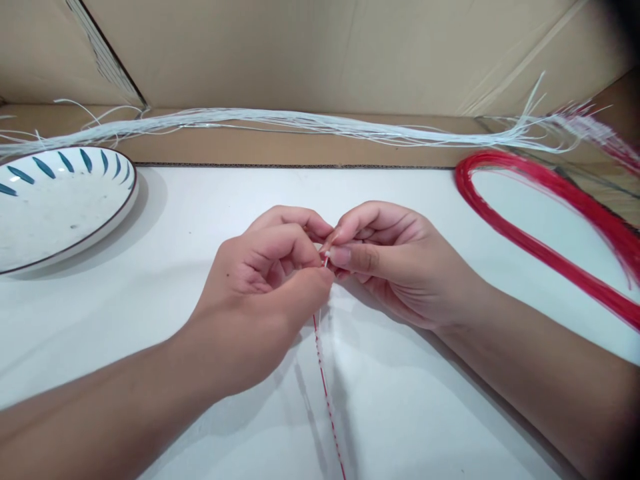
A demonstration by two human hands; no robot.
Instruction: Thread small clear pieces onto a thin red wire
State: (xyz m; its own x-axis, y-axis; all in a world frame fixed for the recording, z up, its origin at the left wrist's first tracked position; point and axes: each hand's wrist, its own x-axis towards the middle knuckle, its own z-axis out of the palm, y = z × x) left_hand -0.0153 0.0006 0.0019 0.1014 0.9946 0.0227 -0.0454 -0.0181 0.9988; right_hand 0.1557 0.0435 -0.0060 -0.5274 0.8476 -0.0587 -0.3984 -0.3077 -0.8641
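Note:
Thumb and fingers of my left hand (270, 287) pinch a thin cord (325, 387) made of red and white strands. It hangs below the hand toward the front edge of the view, the red strand showing small white spots. My right hand (390, 260) meets the left at the fingertips, its thumb and index finger pinched on a tiny white bead or knot (327, 254) on the white strand. Both hands are raised a little above the white table. The fingers hide much of the cord's upper end.
A white plate (65, 220) with blue-green leaf marks stands at left. A bundle of white strands (300, 123) lies along the brown cardboard (300, 150) at the back. To the right, a loop of red cord (520, 243) rests on the white tabletop (225, 190).

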